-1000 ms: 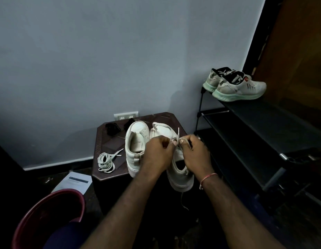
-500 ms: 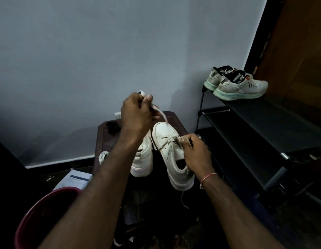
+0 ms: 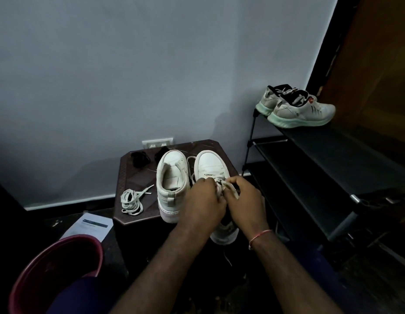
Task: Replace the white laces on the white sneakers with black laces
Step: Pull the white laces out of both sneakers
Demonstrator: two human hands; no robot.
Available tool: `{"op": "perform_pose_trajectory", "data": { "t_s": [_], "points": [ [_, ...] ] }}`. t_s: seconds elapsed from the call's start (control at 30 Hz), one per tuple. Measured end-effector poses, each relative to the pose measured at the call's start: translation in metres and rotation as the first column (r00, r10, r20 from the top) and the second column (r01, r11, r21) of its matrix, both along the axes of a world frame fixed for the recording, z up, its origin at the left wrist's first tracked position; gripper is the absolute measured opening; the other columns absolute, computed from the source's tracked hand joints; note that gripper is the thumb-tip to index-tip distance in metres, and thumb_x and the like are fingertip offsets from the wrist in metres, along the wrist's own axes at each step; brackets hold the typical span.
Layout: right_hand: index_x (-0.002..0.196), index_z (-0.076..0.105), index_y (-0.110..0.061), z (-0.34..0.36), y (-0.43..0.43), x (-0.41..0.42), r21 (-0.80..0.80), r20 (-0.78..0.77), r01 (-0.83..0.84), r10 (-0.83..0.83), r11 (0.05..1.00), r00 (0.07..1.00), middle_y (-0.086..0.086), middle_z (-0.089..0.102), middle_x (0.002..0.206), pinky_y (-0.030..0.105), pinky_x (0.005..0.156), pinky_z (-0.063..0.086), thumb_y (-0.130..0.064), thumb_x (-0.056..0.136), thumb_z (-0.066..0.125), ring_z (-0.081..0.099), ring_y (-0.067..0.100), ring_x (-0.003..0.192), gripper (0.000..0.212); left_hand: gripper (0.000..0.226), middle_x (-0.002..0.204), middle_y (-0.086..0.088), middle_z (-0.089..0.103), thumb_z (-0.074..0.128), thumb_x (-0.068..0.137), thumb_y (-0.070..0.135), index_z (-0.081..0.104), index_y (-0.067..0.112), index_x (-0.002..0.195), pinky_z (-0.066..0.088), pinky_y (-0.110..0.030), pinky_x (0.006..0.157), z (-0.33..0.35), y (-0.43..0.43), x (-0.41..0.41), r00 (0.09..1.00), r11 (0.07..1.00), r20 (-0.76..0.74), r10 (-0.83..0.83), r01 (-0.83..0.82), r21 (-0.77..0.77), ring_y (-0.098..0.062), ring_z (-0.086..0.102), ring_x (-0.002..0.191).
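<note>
Both hands over the right sneaker [image 3: 211, 165] on a brown stool [image 3: 138, 177], left hand [image 3: 202, 203] and right hand [image 3: 245, 200] pinching its white lace [image 3: 222, 185], laceless sneaker [image 3: 172, 177] beside, loose lace coil [image 3: 131, 201] nearby

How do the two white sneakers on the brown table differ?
The left-side sneaker shows no lacing; the right-side sneaker has a white lace. The left-side sneaker lies untouched; the left hand and right hand pinch the right-side sneaker's lace. Both are white, toes toward the wall.
</note>
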State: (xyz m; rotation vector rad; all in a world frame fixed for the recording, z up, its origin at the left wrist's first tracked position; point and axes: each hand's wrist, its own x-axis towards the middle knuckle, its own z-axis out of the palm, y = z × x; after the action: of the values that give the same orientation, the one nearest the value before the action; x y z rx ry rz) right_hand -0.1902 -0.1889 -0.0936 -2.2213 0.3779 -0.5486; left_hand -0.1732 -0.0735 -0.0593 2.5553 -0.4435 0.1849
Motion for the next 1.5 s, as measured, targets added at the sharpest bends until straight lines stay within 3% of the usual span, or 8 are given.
{"op": "perform_pose_trajectory", "data": {
  "t_s": [0.53, 0.77, 0.83, 0.9, 1.0, 1.13, 1.3, 1.5],
  "points": [
    [0.088, 0.071, -0.023, 0.016, -0.019, 0.010, 0.353, -0.014, -0.052, 0.061, 0.934, 0.998, -0.009, 0.072, 0.085, 0.036, 0.084, 0.056, -0.033, 0.080, 0.071, 0.068, 0.006, 0.082, 0.013, 0.041, 0.119, -0.003, 0.057, 0.056, 0.084, 0.017, 0.053, 0.014, 0.124, 0.043, -0.042, 0.094, -0.023, -0.007, 0.007, 0.997, 0.961, 0.043, 0.069, -0.055, -0.271, -0.024, 0.052, 0.112],
    [0.080, 0.070, -0.019, 0.041, -0.015, 0.043, -0.091, -0.133, -0.150, 0.137, 0.984, 0.982, 0.000, 0.068, 0.084, 0.022, 0.072, 0.046, -0.015, 0.075, 0.069, 0.061, 0.014, 0.078, 0.007, 0.024, 0.108, 0.003, 0.060, 0.052, 0.085, 0.017, 0.053, 0.021, 0.108, 0.046, -0.042, 0.082, -0.022, -0.010, 0.007, 0.994, 0.970, 0.068, 0.084, -0.066, -0.232, -0.024, 0.052, 0.102],
    [0.077, 0.066, -0.015, 0.049, -0.015, 0.046, 0.211, -0.050, -0.104, 0.117, 0.972, 0.992, 0.003, 0.068, 0.075, 0.024, 0.067, 0.048, -0.010, 0.080, 0.068, 0.062, 0.016, 0.071, 0.007, 0.027, 0.108, 0.002, 0.061, 0.052, 0.082, 0.016, 0.055, 0.021, 0.109, 0.047, -0.043, 0.083, -0.022, -0.009, 0.011, 0.994, 0.972, 0.059, 0.093, -0.078, -0.220, -0.024, 0.054, 0.103],
    [0.078, 0.060, -0.010, 0.061, -0.021, 0.047, 0.766, 0.087, -0.120, 0.082, 0.632, 0.993, 0.009, 0.066, 0.066, 0.024, 0.056, 0.050, -0.005, 0.087, 0.059, 0.062, 0.019, 0.059, 0.010, 0.029, 0.110, 0.002, 0.060, 0.052, 0.082, 0.017, 0.056, 0.022, 0.110, 0.047, -0.042, 0.084, -0.020, -0.009, 0.011, 0.994, 0.980, 0.058, 0.092, -0.080, -0.182, -0.024, 0.055, 0.104],
    [0.072, 0.051, -0.013, 0.087, -0.050, 0.042, 0.952, 0.266, -0.227, -0.195, 0.204, 0.944, -0.003, 0.053, 0.046, 0.020, 0.044, 0.046, -0.011, 0.096, 0.048, 0.052, 0.011, 0.039, 0.024, 0.033, 0.115, 0.004, 0.058, 0.051, 0.083, 0.020, 0.056, 0.024, 0.115, 0.047, -0.039, 0.083, -0.019, -0.011, 0.009, 0.993, 0.987, 0.061, 0.102, -0.093, -0.128, -0.022, 0.053, 0.107],
    [0.078, 0.051, -0.016, 0.116, -0.079, 0.029, 0.869, 0.399, -0.196, -0.409, 0.455, 0.821, -0.004, 0.043, 0.052, 0.018, 0.041, 0.029, -0.011, 0.091, 0.052, 0.033, 0.008, 0.038, 0.014, 0.038, 0.120, 0.005, 0.054, 0.049, 0.084, 0.022, 0.054, 0.023, 0.122, 0.045, -0.037, 0.082, -0.018, -0.011, 0.010, 0.992, 0.993, 0.082, 0.095, -0.090, -0.071, -0.020, 0.050, 0.108],
    [0.088, 0.061, -0.011, 0.085, -0.057, 0.031, 0.347, 0.065, -0.078, 0.059, 0.935, 0.996, 0.006, 0.056, 0.058, 0.018, 0.037, 0.037, -0.015, 0.092, 0.058, 0.044, 0.005, 0.036, 0.007, 0.030, 0.114, 0.003, 0.055, 0.051, 0.083, 0.024, 0.054, 0.022, 0.113, 0.047, -0.038, 0.079, -0.014, -0.013, 0.014, 0.992, 0.991, 0.049, 0.113, -0.109, -0.077, -0.020, 0.053, 0.106],
    [0.114, 0.066, -0.014, 0.049, -0.035, 0.020, -0.205, -0.157, -0.027, -0.006, 0.978, 0.988, 0.010, 0.066, 0.116, 0.040, 0.095, 0.049, -0.019, 0.081, 0.061, 0.061, 0.029, 0.109, 0.034, 0.016, 0.106, 0.002, 0.059, 0.052, 0.086, 0.026, 0.051, 0.022, 0.102, 0.045, -0.040, 0.079, -0.013, -0.011, 0.016, 0.987, 0.980, 0.026, 0.157, -0.152, -0.132, -0.022, 0.056, 0.101]
  ]
}}
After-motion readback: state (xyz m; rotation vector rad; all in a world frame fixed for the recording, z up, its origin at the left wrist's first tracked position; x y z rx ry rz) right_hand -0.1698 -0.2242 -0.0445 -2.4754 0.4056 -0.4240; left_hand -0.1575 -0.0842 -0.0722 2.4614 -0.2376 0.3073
